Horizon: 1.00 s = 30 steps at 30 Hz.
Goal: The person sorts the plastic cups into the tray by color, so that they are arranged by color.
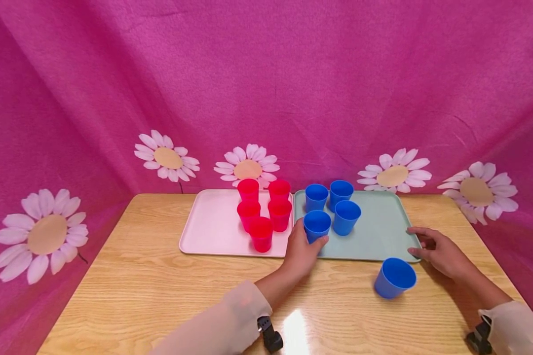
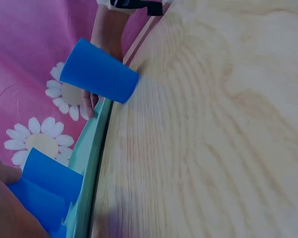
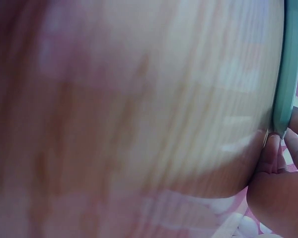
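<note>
My left hand point(image 1: 299, 250) grips a blue cup point(image 1: 317, 225) at the front left corner of the green tray point(image 1: 377, 236); the thumb lies across its front. Beside and behind that cup stand 3 more upright blue cups point(image 1: 347, 219). In the left wrist view, part of the left hand point(image 2: 9, 206) shows around the cup. My right hand point(image 1: 441, 251) holds the green tray's front right corner between thumb and fingers, as the right wrist view also shows at the tray rim point(image 3: 287, 74). Near this hand, a lone blue cup point(image 1: 394, 278) stands on the table.
A pink tray point(image 1: 217, 229) adjoins the green one on the left, with several red cups point(image 1: 261, 235) standing along its right side. Both trays lie on a wooden table point(image 1: 160, 291). A magenta cloth point(image 1: 266, 88) with white flowers hangs behind and at both sides.
</note>
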### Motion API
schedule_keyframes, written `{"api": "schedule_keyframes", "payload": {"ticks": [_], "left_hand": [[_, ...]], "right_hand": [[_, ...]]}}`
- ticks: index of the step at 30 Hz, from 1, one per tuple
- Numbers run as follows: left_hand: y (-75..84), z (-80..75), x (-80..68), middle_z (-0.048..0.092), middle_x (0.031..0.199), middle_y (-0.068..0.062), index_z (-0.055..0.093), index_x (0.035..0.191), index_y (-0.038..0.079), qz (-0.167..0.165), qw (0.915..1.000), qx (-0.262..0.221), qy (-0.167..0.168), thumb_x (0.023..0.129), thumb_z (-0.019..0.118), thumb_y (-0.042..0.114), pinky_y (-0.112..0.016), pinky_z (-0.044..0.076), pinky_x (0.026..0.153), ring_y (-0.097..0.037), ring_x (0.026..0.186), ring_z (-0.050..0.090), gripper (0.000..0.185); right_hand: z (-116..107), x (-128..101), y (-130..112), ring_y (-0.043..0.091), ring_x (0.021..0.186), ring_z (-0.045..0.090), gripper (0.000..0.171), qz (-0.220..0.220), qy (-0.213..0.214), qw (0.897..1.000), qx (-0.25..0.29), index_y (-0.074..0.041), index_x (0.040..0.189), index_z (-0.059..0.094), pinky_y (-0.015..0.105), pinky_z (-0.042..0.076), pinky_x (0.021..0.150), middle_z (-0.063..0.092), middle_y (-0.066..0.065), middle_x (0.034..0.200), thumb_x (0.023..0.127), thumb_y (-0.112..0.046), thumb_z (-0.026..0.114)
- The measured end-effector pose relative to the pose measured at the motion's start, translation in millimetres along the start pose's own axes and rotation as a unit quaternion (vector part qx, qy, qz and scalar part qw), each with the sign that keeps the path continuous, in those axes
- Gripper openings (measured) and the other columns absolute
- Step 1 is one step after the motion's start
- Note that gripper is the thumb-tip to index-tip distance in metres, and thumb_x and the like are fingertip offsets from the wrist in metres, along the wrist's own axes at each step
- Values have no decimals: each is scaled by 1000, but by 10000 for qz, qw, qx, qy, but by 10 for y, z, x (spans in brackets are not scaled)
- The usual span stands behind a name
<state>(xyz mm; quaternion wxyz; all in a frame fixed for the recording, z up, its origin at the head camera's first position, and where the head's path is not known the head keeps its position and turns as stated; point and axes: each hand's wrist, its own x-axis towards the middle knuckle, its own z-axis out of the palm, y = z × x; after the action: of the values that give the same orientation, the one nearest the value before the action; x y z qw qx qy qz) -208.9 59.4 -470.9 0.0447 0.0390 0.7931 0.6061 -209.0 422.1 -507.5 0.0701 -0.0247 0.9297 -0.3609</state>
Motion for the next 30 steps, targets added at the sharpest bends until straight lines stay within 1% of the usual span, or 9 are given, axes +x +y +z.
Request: {"api": "schedule_keyframes", "payload": {"ticks": [5,11,14,18,25,30], "left_hand": [[11,60,87,54,145,-8,39,152,10,-92,9999,83,94,97,72,17,-50,46,112,-29,140,48,65],[-5,128,186,54,145,-10,39,152,9,-186,9995,159,193,97,72,16,-48,45,113,-30,140,48,64],[-18,154,221,54,145,-10,39,152,9,-176,9994,186,246,97,72,15,-48,45,114,-30,140,48,65],[-21,171,252,53,147,-10,37,155,9,-181,9991,190,319,96,73,15,-49,45,114,-31,141,47,69],[-13,175,298,52,147,-12,35,156,7,-175,9988,260,387,95,74,14,-48,45,114,-32,141,47,72],[8,180,314,53,147,-14,34,157,4,-220,9985,269,433,94,74,12,-49,45,114,-34,141,47,75]], "right_hand": [[0,-4,4,32,104,49,62,-14,-21,10000,37,1,151,44,23,49,67,55,22,118,98,-17,71],[0,-1,5,32,105,51,61,-52,15,10000,19,2,150,45,22,49,68,55,26,123,98,-15,71],[1,-3,5,32,104,50,61,-13,0,10000,45,1,151,45,22,49,67,55,24,121,98,-15,71],[-3,-10,6,31,102,49,63,50,-44,9999,77,0,151,44,23,48,66,55,21,116,98,-16,72],[-6,-10,7,31,104,49,63,12,-38,10000,57,0,152,44,22,49,67,54,20,116,98,-17,72],[-8,-6,3,29,101,49,62,2,-2,10000,45,0,151,45,22,48,66,54,19,112,98,-17,72]]}}
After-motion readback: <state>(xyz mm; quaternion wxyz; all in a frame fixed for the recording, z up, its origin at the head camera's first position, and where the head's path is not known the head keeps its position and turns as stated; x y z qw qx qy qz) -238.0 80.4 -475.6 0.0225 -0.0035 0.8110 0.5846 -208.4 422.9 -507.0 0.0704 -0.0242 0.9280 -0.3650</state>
